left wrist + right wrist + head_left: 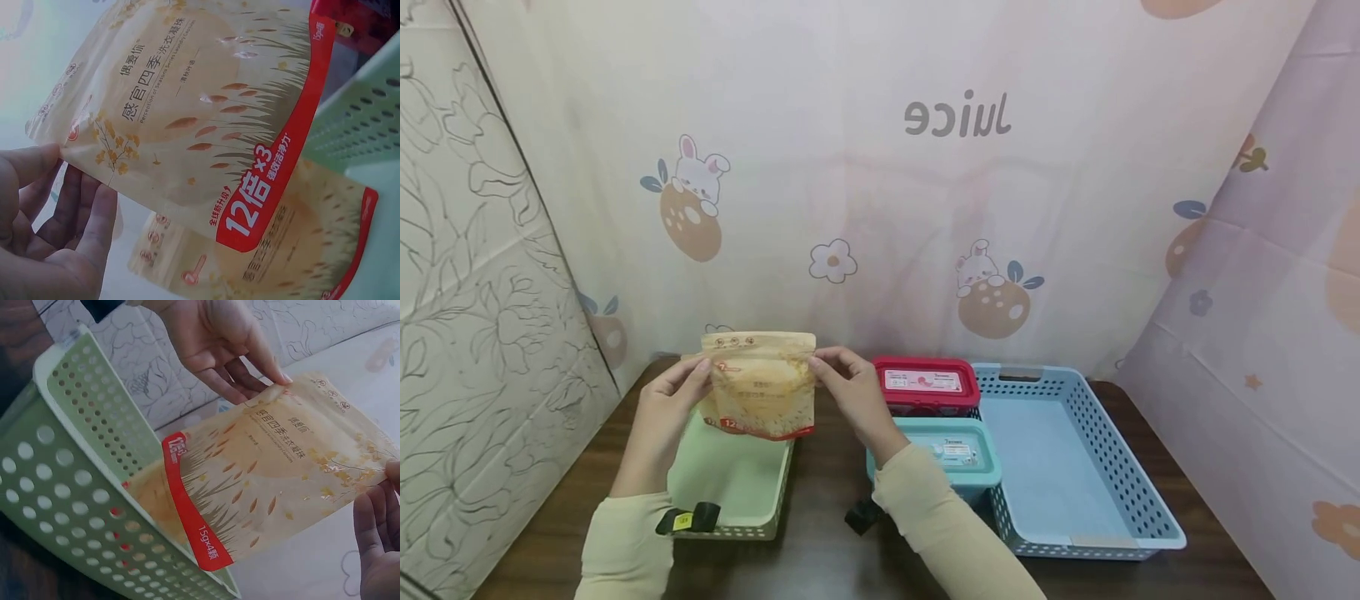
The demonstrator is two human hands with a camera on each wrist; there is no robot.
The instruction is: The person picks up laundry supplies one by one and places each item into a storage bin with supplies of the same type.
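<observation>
A yellow pouch of laundry capsules (762,385) with a red bottom band is held up between both hands, over the green basket (730,475). My left hand (672,404) pinches its left edge between thumb and fingers. On the opposite edge, near the top corner, my right hand (859,396) has a pinch grip. The pouch front faces the head camera, its printing plain in the left wrist view. Below it, a second matching pouch (294,250) leans in the green basket; in the head view the held one hides it.
Right of the green basket stand a red lidded box (925,383) and a teal lidded box (955,450). Beside them a large blue basket (1052,458) with perforated walls sits on the dark wood table (827,500). Patterned curtains (850,167) hang behind and at the sides.
</observation>
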